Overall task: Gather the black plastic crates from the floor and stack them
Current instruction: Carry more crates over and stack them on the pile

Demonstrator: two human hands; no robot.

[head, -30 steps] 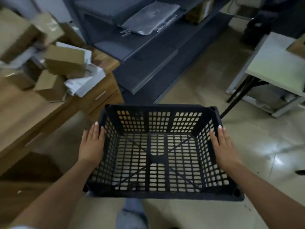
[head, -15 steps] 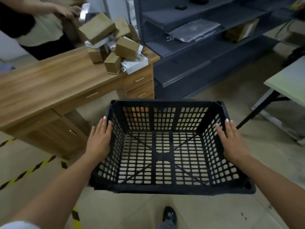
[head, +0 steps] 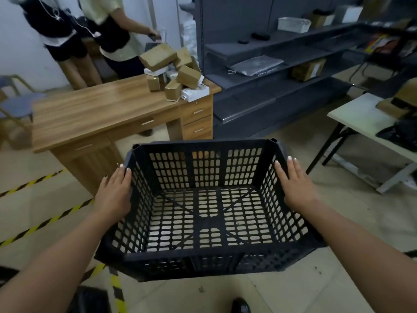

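I carry one empty black plastic crate (head: 203, 264) with perforated walls and floor, held above the tiled floor in the middle of the view. My left hand (head: 115, 193) presses flat against the outside of its left wall, fingers straight and pointing forward. On the outside of the right wall my right hand (head: 297, 186) presses the same way. Between the two palms the crate stays level and upright. No other crate shows plainly.
A wooden desk (head: 94, 116) with piled cardboard boxes (head: 171, 71) stands ahead left, two people (head: 112, 35) behind it. Grey metal shelving (head: 282, 71) fills the back right. A white table (head: 361, 118) is on the right. Yellow-black floor tape (head: 45, 222) runs at left. A dark object (head: 90, 299) lies at the bottom left.
The view has lifted and swung, bringing the desk, the people and the shelving into sight. The crate stays between both palms, which sit a little further forward on its walls.
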